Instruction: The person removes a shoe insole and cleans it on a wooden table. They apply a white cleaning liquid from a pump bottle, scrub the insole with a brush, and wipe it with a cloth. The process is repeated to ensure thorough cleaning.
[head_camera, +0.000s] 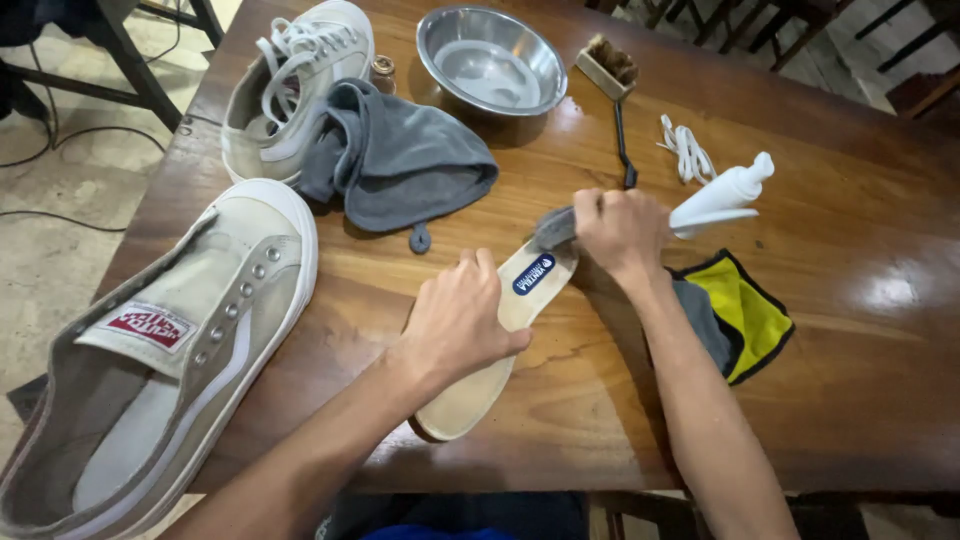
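Glossy brown wooden table (600, 400) above pale tiled floor (60, 260)

Glossy reddish-brown wooden bench (860, 330), beige insole (480, 380) with a blue oval label at its heel, grey-beige unlaced shoe (170, 360) with white sole at 9 o'clock, dark grey cloth (400, 160) at 12 o'clock, yellow, black-edged cloth (745, 310) at 3 o'clock, silver bowl (490, 60), white bottle (720, 200)
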